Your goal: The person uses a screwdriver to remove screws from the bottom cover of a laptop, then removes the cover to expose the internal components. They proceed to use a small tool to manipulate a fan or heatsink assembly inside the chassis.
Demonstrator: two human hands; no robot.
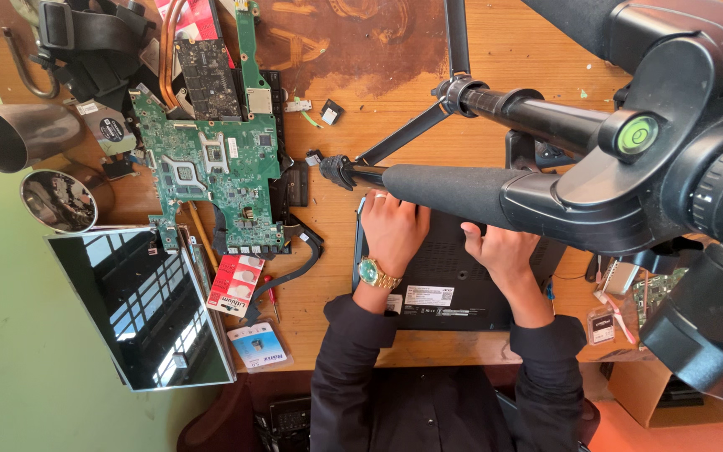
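Left hand (393,228): centre of the frame; lies flat, fingers loosely spread, on the black laptop base (453,289); grips nothing; gold wristwatch (376,273) with a green dial on the wrist
Right hand (504,249): just right of the left hand; palm down on the same laptop base, fingers partly hidden under the tripod leg; appears open, nothing held
Black laptop base: lower centre, underside up on the wooden table (395,75); both hands touching it
Tripod (495,188): black, crosses the right half of the frame above the hands; green bubble level (637,134) on its head
Green motherboard (211,167): upper left, well apart from the hands
Detached screen panel (140,305): lower left, glossy
Battery blister packs (236,285): red and blue, between panel and laptop base
Metal cups (10,134): far left edge
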